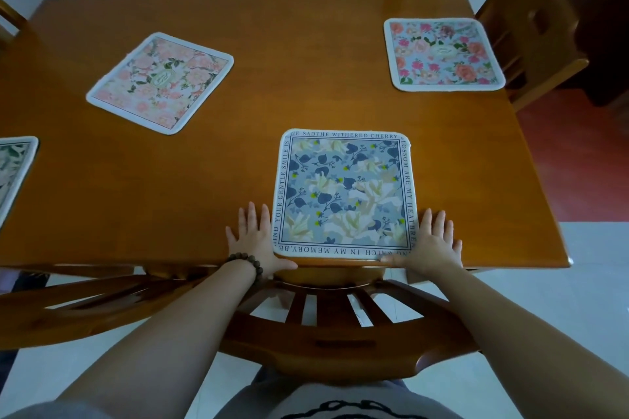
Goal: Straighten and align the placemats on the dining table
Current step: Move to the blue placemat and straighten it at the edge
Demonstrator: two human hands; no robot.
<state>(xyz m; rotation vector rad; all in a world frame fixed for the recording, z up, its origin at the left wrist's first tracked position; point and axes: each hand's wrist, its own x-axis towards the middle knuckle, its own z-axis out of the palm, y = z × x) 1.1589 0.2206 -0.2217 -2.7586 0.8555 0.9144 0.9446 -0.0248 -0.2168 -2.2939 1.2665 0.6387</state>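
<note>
A blue-grey floral placemat [345,194] with a text border lies square at the near edge of the wooden dining table [238,153]. My left hand [257,238] rests flat against its left side, fingers spread, thumb at the near left corner. My right hand [434,243] lies flat against its right side, thumb on the near right corner. A pink floral placemat [160,82] sits rotated at the far left. A second pink-and-blue floral placemat [444,54] lies at the far right. A green-toned placemat [13,173] shows partly at the left edge.
A wooden chair [337,333] stands between me and the table, its back under my arms. Another chair [531,34] stands at the table's right end, and a chair part [10,17] shows at the far left. A white wall runs behind the table.
</note>
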